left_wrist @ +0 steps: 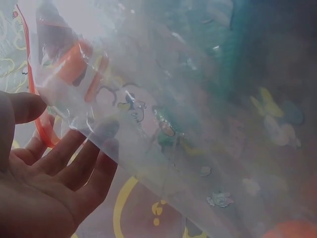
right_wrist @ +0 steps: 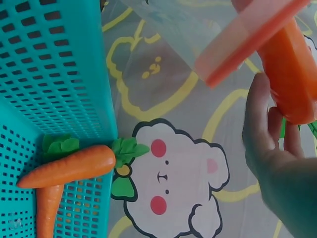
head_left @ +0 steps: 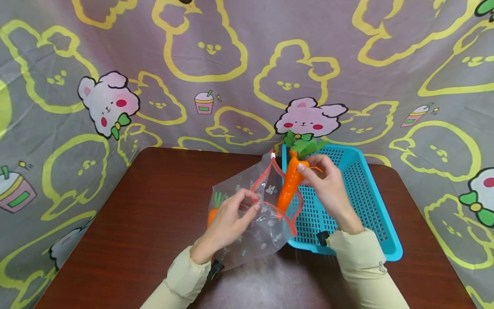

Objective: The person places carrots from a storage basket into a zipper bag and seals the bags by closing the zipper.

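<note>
My left hand (head_left: 229, 221) pinches the red zip rim of a clear plastic zip bag (head_left: 251, 244), whose mouth gapes toward the right. My right hand (head_left: 328, 184) holds an orange toy carrot (head_left: 291, 184) near its leafy top, between thumb and fingers. The carrot slants downward, its narrow end inside the bag's mouth. Another carrot (head_left: 211, 216) with a green stem shows at the bag's left side, partly hidden by my left hand. In the left wrist view the thumb and fingers meet at the red zip (left_wrist: 32, 84).
A turquoise plastic basket (head_left: 372, 184) stands right of the bag, under my right forearm. Two carrots (right_wrist: 74, 167) lie crossed in it in the right wrist view. The brown table (head_left: 162, 193) ends at a printed cloth (head_left: 239, 98) behind.
</note>
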A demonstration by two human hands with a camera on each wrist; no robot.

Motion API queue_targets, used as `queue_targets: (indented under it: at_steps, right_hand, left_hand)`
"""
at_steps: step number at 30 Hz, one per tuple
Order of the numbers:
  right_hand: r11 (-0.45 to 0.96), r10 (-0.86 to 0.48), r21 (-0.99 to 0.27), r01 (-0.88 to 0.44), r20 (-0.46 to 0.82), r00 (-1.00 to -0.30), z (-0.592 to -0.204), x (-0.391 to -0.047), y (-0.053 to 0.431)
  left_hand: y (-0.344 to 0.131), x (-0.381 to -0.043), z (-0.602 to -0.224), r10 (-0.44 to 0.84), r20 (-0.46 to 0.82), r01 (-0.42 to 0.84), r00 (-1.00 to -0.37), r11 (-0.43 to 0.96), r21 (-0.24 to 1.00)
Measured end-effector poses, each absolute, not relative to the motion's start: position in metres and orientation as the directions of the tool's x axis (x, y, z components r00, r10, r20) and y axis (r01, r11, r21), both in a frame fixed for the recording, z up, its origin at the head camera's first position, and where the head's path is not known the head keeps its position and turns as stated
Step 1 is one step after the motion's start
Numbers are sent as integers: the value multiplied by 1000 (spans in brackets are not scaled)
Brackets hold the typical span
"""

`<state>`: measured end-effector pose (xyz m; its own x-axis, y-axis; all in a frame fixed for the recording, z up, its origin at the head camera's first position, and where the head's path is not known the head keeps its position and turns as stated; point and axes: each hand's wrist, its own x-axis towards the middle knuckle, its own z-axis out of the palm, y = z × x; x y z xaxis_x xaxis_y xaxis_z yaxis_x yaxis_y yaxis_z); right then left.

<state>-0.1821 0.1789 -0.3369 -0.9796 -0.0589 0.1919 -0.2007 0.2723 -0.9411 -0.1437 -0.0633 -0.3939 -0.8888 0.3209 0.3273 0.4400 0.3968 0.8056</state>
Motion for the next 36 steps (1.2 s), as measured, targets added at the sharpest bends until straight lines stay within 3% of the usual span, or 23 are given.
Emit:
queue_targets:
  at_steps: [20, 36]
  right_hand:
    - [447, -87, -874, -192, 171, -981, -341, -177, 174]
    - [481, -168, -855, -192, 125, -978, -343, -174, 171]
  left_hand:
    - [-60, -144, -390, 288, 329, 426, -899, 407, 808]
    - [-61, -145, -387, 268, 373, 456, -888, 412, 789]
